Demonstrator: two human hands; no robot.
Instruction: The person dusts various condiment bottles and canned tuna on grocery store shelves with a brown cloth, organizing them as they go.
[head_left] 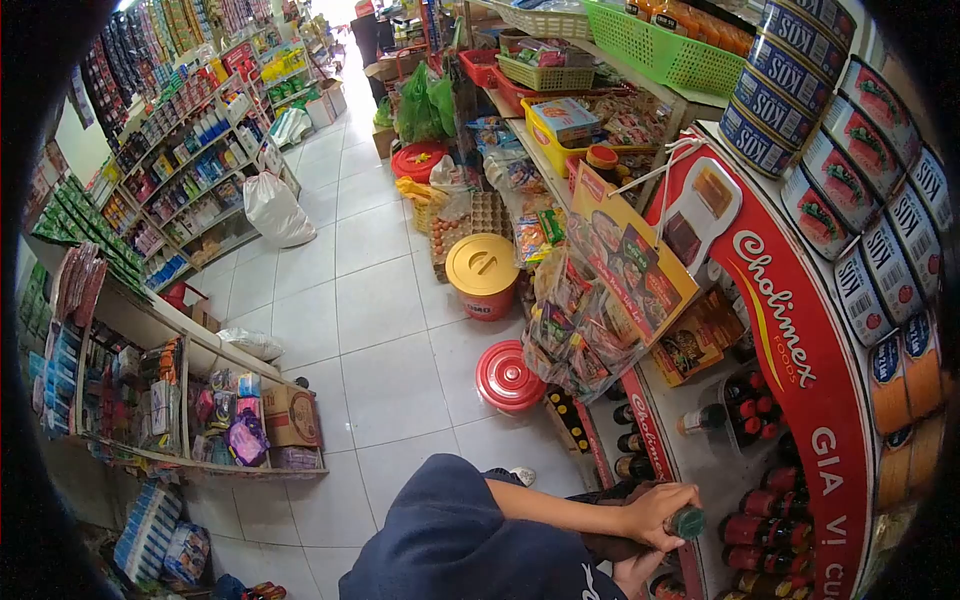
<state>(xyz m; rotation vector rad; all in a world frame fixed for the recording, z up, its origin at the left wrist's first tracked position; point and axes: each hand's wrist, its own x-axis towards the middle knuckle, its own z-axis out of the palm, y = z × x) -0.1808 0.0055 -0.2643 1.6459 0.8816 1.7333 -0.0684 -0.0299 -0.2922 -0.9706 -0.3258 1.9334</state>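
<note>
Close to the lower shelf, my left hand (pixel 660 512) is closed around a dark bottle with a green cap (pixel 686 522). The cap end pokes out past my fingers toward the shelf. Just below, my right hand (pixel 634 574) is against the same bottle, its fingers partly hidden and seeming to wrap its lower part. My left arm in a navy sleeve (pixel 440 530) reaches across from the left. Beside the hands, dark sauce bottles with red labels (pixel 765 530) stand in rows on the shelf. A bottle with a pale label (pixel 702 420) lies tilted farther back.
A red Cholimex shelf banner (pixel 790 300) curves along the right, with stacked blue cans (pixel 785 90) above. On the tiled floor (pixel 390 370) stand a red lidded bucket (pixel 510 376) and a yellow-lidded bucket (pixel 483 268). A low goods shelf (pixel 200 465) is at left.
</note>
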